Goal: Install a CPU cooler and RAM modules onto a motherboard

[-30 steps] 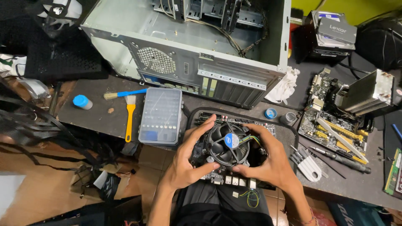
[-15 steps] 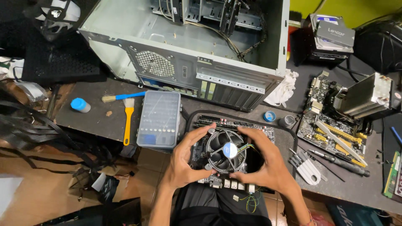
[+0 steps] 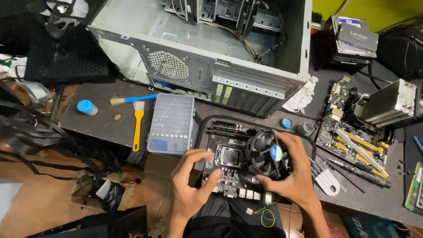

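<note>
Single view, head-worn camera, looking steeply down from above the person's own arms; forearms enter from the bottom edge, so the wearer sits at the lower side of the frame facing up-frame; close range on the motherboard [image 3: 229, 169] at lower centre, left hand [image 3: 190, 187] and right hand [image 3: 293, 176] just below mid-frame; dark surface [image 3: 101, 119] fills the middle band; open computer case [image 3: 198, 57] lies farther off across the top centre; second board [image 3: 352, 132] at right edge; brown floor at lower left shows the view reaches past the surface's near edge; slight wide-angle spread; no second view to overlap with.
</note>
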